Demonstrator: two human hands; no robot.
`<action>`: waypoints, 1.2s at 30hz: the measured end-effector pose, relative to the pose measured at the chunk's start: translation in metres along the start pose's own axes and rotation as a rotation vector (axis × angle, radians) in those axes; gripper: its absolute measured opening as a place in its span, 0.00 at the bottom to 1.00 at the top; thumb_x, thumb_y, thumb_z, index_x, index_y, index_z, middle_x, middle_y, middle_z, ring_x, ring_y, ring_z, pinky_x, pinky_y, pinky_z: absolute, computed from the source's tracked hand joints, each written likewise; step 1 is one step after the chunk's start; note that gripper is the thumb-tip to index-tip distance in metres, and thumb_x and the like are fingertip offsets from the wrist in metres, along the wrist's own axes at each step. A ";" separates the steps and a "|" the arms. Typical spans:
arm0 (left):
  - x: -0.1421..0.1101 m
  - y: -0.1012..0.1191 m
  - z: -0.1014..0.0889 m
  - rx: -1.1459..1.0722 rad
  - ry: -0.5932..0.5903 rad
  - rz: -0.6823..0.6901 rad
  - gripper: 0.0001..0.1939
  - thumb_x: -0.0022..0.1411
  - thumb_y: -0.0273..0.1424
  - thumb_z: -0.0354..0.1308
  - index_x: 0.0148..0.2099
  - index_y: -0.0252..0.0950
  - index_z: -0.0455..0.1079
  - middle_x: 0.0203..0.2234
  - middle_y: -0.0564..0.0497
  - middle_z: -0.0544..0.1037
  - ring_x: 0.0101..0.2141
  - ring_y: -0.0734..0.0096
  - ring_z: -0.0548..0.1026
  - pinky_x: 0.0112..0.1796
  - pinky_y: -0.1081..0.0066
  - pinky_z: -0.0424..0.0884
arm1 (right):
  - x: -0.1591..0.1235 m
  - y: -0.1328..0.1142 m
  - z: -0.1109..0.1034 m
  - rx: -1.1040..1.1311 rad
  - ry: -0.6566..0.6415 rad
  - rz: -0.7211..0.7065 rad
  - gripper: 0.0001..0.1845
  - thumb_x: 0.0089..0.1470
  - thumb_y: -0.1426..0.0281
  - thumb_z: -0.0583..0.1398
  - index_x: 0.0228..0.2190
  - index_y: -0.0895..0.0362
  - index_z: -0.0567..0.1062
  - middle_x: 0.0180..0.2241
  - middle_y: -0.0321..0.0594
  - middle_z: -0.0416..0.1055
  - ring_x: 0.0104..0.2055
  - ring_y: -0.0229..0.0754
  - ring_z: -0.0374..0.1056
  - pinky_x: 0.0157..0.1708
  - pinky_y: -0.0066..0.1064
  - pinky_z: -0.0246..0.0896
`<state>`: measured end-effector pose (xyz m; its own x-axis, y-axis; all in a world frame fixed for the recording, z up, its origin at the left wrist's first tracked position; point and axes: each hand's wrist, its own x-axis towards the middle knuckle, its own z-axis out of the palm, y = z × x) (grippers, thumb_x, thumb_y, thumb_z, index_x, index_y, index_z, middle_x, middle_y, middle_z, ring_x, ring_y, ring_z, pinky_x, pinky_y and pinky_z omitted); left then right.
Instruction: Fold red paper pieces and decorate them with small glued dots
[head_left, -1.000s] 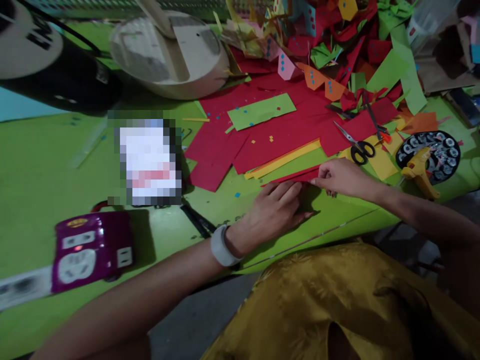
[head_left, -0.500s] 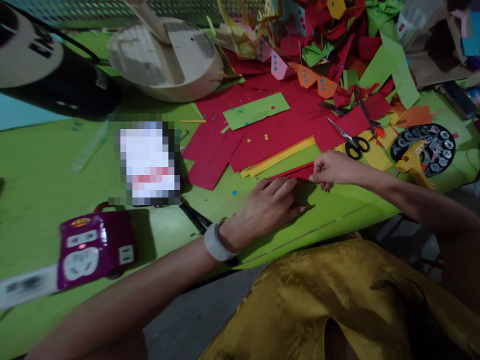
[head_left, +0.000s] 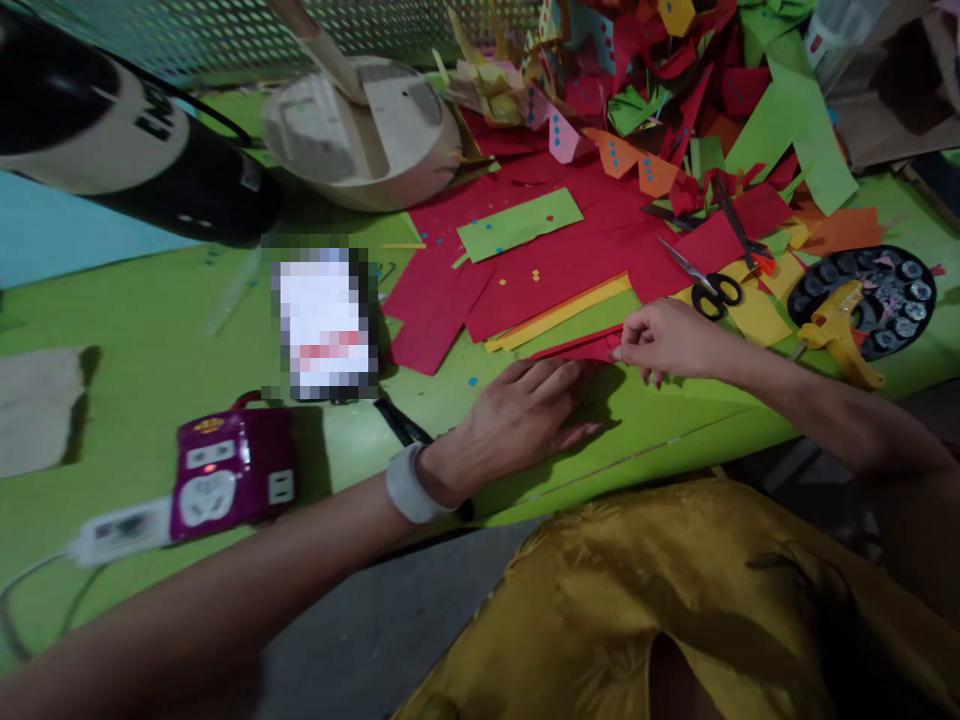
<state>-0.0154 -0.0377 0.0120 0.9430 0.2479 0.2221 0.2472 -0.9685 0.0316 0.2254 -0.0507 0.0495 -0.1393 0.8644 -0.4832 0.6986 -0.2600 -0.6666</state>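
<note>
A narrow red paper strip [head_left: 570, 349], folded lengthwise, lies on the green table near its front edge. The fingers of my left hand [head_left: 521, 420] rest on its left part; the thumb is stretched out apart from them. At the strip's right end, my right hand [head_left: 660, 342] is closed, pinching the paper between thumb and finger. Just behind the strip are yellow paper strips [head_left: 562, 312] and a piece of green paper. Scissors with black handles [head_left: 716, 295] lie beyond my right hand. My fingers cover parts of the red strip.
Red paper sheets [head_left: 525, 240] and a heap of colourful cutouts [head_left: 637, 90] fill the back. Right: a yellow glue gun [head_left: 840, 330] by a round black tray [head_left: 900, 290]. Left: a blurred-out phone [head_left: 326, 320], purple power socket [head_left: 236, 465], black-and-white bottle [head_left: 172, 150] and round box [head_left: 367, 140].
The view has shifted slightly, so objects on the left sit further right. My left hand has slid a little left along the red strip. My right hand keeps its pinch.
</note>
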 end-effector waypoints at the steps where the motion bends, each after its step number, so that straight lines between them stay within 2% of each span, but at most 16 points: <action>1: 0.001 0.001 0.000 0.008 0.000 0.001 0.20 0.71 0.44 0.53 0.37 0.34 0.77 0.45 0.39 0.80 0.43 0.55 0.78 0.40 0.61 0.74 | -0.001 -0.001 -0.001 0.014 0.005 -0.005 0.10 0.56 0.68 0.63 0.25 0.59 0.77 0.18 0.35 0.76 0.19 0.34 0.73 0.21 0.22 0.63; 6: 0.006 0.001 -0.002 0.066 0.027 0.032 0.22 0.72 0.44 0.51 0.42 0.32 0.77 0.44 0.38 0.81 0.43 0.56 0.79 0.40 0.61 0.75 | 0.004 0.004 0.000 0.050 -0.107 0.030 0.16 0.57 0.66 0.63 0.20 0.59 0.73 0.16 0.35 0.74 0.16 0.34 0.71 0.21 0.23 0.65; 10: 0.007 -0.002 -0.005 0.056 -0.028 0.036 0.21 0.72 0.44 0.51 0.42 0.33 0.77 0.46 0.39 0.81 0.42 0.57 0.79 0.39 0.61 0.75 | 0.010 0.007 0.003 0.039 -0.119 0.040 0.18 0.56 0.67 0.64 0.18 0.58 0.70 0.14 0.34 0.72 0.16 0.33 0.71 0.22 0.23 0.64; 14: 0.004 -0.004 -0.007 -0.003 -0.051 0.012 0.17 0.72 0.42 0.53 0.43 0.35 0.76 0.45 0.42 0.81 0.41 0.60 0.80 0.39 0.63 0.75 | 0.011 0.007 0.003 0.062 -0.146 0.036 0.18 0.56 0.68 0.64 0.17 0.58 0.70 0.14 0.34 0.72 0.16 0.33 0.70 0.22 0.23 0.64; 20: -0.004 -0.005 -0.018 0.005 -0.064 0.023 0.15 0.71 0.40 0.55 0.51 0.35 0.73 0.44 0.43 0.82 0.44 0.60 0.80 0.42 0.63 0.76 | 0.012 0.008 0.003 0.095 -0.165 0.056 0.16 0.57 0.70 0.62 0.18 0.58 0.70 0.15 0.35 0.73 0.16 0.33 0.70 0.20 0.23 0.64; 23: -0.004 -0.006 -0.021 0.018 0.005 0.071 0.15 0.71 0.37 0.56 0.53 0.34 0.73 0.45 0.42 0.82 0.43 0.59 0.81 0.41 0.63 0.76 | 0.012 0.010 0.003 0.102 -0.166 0.043 0.16 0.56 0.70 0.63 0.19 0.58 0.70 0.15 0.35 0.73 0.16 0.34 0.70 0.19 0.22 0.63; 26: 0.002 -0.006 -0.017 0.000 0.068 0.053 0.18 0.69 0.38 0.58 0.55 0.34 0.72 0.44 0.41 0.82 0.41 0.59 0.81 0.39 0.63 0.76 | 0.013 0.013 0.004 0.101 -0.160 0.039 0.15 0.56 0.69 0.62 0.19 0.58 0.70 0.15 0.35 0.74 0.17 0.34 0.72 0.20 0.22 0.63; 31: 0.008 -0.005 -0.006 -0.020 0.016 0.028 0.16 0.70 0.40 0.57 0.50 0.33 0.75 0.43 0.40 0.81 0.41 0.58 0.80 0.40 0.63 0.77 | 0.016 0.016 0.007 0.143 -0.193 0.052 0.15 0.54 0.70 0.62 0.18 0.57 0.68 0.16 0.36 0.74 0.18 0.36 0.73 0.19 0.22 0.64; 36: 0.007 -0.003 -0.011 0.060 0.018 0.088 0.17 0.71 0.40 0.54 0.46 0.31 0.74 0.43 0.40 0.82 0.41 0.58 0.81 0.40 0.63 0.77 | 0.010 0.014 0.004 0.188 -0.181 0.045 0.11 0.51 0.74 0.61 0.19 0.57 0.68 0.15 0.33 0.72 0.15 0.34 0.69 0.17 0.23 0.63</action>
<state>-0.0124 -0.0333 0.0243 0.9575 0.1611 0.2394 0.1772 -0.9830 -0.0472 0.2309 -0.0473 0.0331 -0.2461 0.7634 -0.5973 0.5665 -0.3867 -0.7277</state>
